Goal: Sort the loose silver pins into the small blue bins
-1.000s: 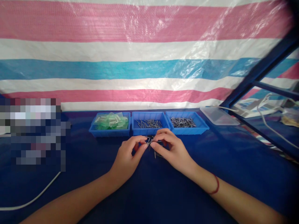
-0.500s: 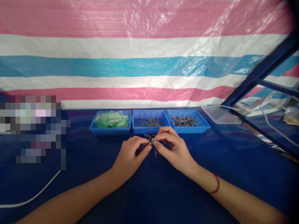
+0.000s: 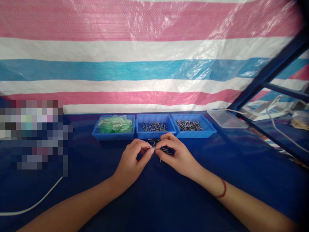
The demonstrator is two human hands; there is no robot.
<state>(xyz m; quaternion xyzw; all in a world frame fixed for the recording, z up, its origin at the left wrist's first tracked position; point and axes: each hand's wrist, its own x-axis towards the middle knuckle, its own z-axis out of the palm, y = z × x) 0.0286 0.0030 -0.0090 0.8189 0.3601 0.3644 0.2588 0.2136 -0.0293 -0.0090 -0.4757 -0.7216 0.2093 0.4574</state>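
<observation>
Two hands pinch one tiny metallic piece (image 3: 154, 148), thumbs nearly meeting forefingers; the left pair sits tighter than half a second ago. The piece is at 2 o'clock from the left hand (image 3: 130, 158), 10 from the right hand (image 3: 180, 156); loose pins (image 3: 154, 140) lie just past, at 12.

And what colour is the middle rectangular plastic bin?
The middle rectangular plastic bin is blue, in the head view.

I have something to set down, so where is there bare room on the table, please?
Bare table shows between the forearms, and right of the right hand, nearer than the translucent plastic item. Crowded spots: the loose metal pins by both hands, and the blue bins.
</observation>
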